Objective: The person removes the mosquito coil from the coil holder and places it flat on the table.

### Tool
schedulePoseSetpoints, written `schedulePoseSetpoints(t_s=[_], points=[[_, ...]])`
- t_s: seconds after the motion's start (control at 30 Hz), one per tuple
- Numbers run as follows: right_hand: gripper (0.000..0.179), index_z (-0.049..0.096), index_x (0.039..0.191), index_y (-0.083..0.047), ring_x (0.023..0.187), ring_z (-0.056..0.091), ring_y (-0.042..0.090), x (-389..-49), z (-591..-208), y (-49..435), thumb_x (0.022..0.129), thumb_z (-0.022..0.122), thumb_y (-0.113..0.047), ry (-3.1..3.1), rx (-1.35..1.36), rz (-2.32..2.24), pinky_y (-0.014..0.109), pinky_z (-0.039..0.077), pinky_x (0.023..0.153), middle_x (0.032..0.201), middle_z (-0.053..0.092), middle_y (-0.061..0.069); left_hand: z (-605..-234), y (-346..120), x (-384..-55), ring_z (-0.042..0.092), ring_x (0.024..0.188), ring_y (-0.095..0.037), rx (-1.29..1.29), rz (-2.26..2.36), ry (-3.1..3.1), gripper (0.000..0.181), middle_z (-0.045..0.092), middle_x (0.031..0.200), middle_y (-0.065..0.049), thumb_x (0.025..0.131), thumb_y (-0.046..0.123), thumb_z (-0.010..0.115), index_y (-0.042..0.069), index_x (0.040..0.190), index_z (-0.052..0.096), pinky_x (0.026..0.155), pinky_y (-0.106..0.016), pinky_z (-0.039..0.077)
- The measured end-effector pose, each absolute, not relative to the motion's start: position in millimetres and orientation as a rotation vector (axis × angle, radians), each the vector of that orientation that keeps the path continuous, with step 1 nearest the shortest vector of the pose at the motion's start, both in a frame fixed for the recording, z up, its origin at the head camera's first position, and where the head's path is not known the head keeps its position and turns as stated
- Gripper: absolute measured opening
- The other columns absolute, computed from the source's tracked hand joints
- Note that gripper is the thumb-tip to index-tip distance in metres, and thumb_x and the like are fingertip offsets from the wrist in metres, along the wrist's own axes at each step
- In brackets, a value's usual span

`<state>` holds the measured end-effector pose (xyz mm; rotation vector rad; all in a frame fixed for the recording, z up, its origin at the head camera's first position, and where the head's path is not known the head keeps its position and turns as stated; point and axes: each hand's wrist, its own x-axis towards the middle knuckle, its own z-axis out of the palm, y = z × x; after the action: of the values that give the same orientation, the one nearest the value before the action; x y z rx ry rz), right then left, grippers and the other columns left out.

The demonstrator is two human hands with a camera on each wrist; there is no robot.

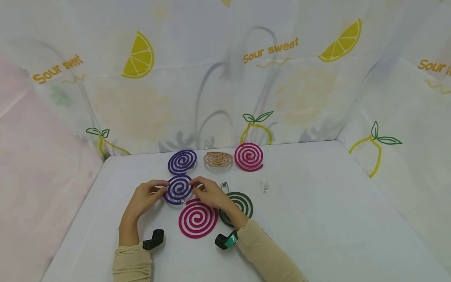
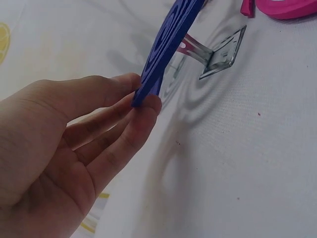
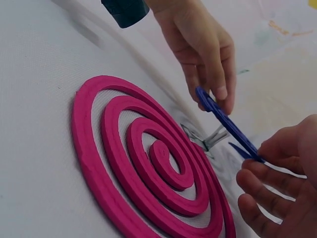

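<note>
One purple mosquito coil (image 1: 179, 188) sits between left hand (image 1: 146, 196) and right hand (image 1: 210, 192) in the head view, each pinching a side (neither nearer); beyond it, another purple coil (image 1: 182, 161), two magenta coils (image 1: 248, 156), one tan (image 1: 218, 158), one green (image 1: 244, 204), two metal stands (image 1: 264, 187). Left wrist view: a third stand (image 2: 210, 57) beneath it. Right wrist view: edge-on, tilted.

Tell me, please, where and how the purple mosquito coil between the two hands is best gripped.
Pinch the outer turn of the purple mosquito coil at opposite edges, the left hand from the left, the right hand from the right. That seems best: it is a thin, tilted spiral with the metal stand beneath.
</note>
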<state>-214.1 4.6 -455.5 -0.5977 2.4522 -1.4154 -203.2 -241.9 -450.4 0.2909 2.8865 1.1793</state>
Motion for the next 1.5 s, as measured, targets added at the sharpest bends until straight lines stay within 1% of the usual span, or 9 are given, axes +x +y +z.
schedulePoseSetpoints(t_s=[0.3, 0.43, 0.57, 0.8, 1.0, 1.1, 1.23, 1.37, 1.5], points=[[0.028, 0.058, 0.123, -0.014, 0.101, 0.060, 0.017, -214.1, -454.6, 6.7, 0.095, 0.052, -0.015, 2.457, -0.604, -1.428, 0.020, 0.049, 0.078, 0.117, 0.062, 0.005, -446.2, -240.9, -202.3, 0.063, 0.105, -0.038, 0.287, 1.193, 2.883, 0.025, 0.064, 0.119, -0.019, 0.094, 0.016, 0.057, 0.009, 0.116, 0.065, 0.086, -0.049, 0.052], [0.028, 0.058, 0.123, -0.013, 0.102, 0.060, 0.017, -213.1, -453.1, 7.9, 0.095, 0.052, -0.014, 2.460, -0.624, -1.446, 0.019, 0.049, 0.078, 0.119, 0.062, 0.004, -443.9, -239.8, -201.1, 0.064, 0.103, -0.037, 0.292, 1.211, 2.886, 0.025, 0.066, 0.115, -0.018, 0.093, 0.015, 0.058, 0.009, 0.116, 0.065, 0.084, -0.047, 0.053], [0.028, 0.058, 0.122, -0.012, 0.104, 0.060, 0.019, -212.4, -450.8, 10.0, 0.095, 0.052, -0.013, 2.471, -0.643, -1.460, 0.019, 0.049, 0.078, 0.120, 0.062, 0.005, -442.1, -238.1, -200.5, 0.066, 0.099, -0.034, 0.299, 1.226, 2.888, 0.025, 0.069, 0.109, -0.017, 0.093, 0.014, 0.058, 0.009, 0.116, 0.065, 0.080, -0.043, 0.054], [0.028, 0.057, 0.123, -0.012, 0.106, 0.060, 0.020, -213.6, -449.9, 14.9, 0.095, 0.051, -0.013, 2.478, -0.640, -1.463, 0.021, 0.050, 0.081, 0.121, 0.061, 0.005, -438.4, -234.6, -200.2, 0.067, 0.096, -0.031, 0.285, 1.230, 2.874, 0.027, 0.067, 0.112, -0.018, 0.093, 0.019, 0.059, 0.011, 0.118, 0.064, 0.075, -0.033, 0.054], [0.028, 0.057, 0.122, -0.012, 0.105, 0.060, 0.019, -214.2, -450.1, 19.9, 0.095, 0.051, -0.013, 2.494, -0.638, -1.459, 0.022, 0.049, 0.084, 0.119, 0.062, 0.005, -436.4, -230.5, -200.8, 0.068, 0.091, -0.027, 0.300, 1.242, 2.873, 0.027, 0.068, 0.108, -0.019, 0.093, 0.019, 0.060, 0.010, 0.118, 0.064, 0.071, -0.026, 0.051], [0.028, 0.058, 0.122, -0.012, 0.105, 0.060, 0.019, -212.8, -448.0, 22.9, 0.095, 0.052, -0.013, 2.498, -0.635, -1.461, 0.024, 0.049, 0.084, 0.119, 0.062, 0.006, -436.8, -228.2, -201.0, 0.069, 0.090, -0.027, 0.309, 1.257, 2.868, 0.027, 0.068, 0.107, -0.019, 0.092, 0.018, 0.061, 0.010, 0.118, 0.064, 0.071, -0.025, 0.051], [0.028, 0.058, 0.122, -0.012, 0.104, 0.060, 0.020, -210.3, -445.2, 27.0, 0.095, 0.052, -0.013, 2.511, -0.624, -1.452, 0.027, 0.050, 0.085, 0.118, 0.062, 0.006, -437.3, -225.1, -201.8, 0.068, 0.091, -0.028, 0.335, 1.265, 2.868, 0.026, 0.067, 0.109, -0.018, 0.092, 0.016, 0.061, 0.010, 0.117, 0.064, 0.073, -0.029, 0.053], [0.027, 0.058, 0.122, -0.010, 0.103, 0.061, 0.021, -210.1, -446.2, 31.1, 0.095, 0.052, -0.012, 2.529, -0.647, -1.459, 0.027, 0.050, 0.086, 0.116, 0.063, 0.008, -436.9, -220.9, -203.2, 0.068, 0.090, -0.027, 0.369, 1.267, 2.877, 0.026, 0.067, 0.111, -0.018, 0.091, 0.014, 0.061, 0.010, 0.117, 0.065, 0.071, -0.025, 0.052], [0.027, 0.058, 0.120, -0.008, 0.102, 0.062, 0.023, -209.7, -446.7, 35.5, 0.094, 0.053, -0.011, 2.539, -0.663, -1.486, 0.025, 0.051, 0.081, 0.115, 0.063, 0.010, -436.0, -215.9, -203.7, 0.069, 0.086, -0.025, 0.386, 1.297, 2.860, 0.026, 0.067, 0.109, -0.018, 0.091, 0.012, 0.062, 0.008, 0.116, 0.064, 0.068, -0.023, 0.051]])
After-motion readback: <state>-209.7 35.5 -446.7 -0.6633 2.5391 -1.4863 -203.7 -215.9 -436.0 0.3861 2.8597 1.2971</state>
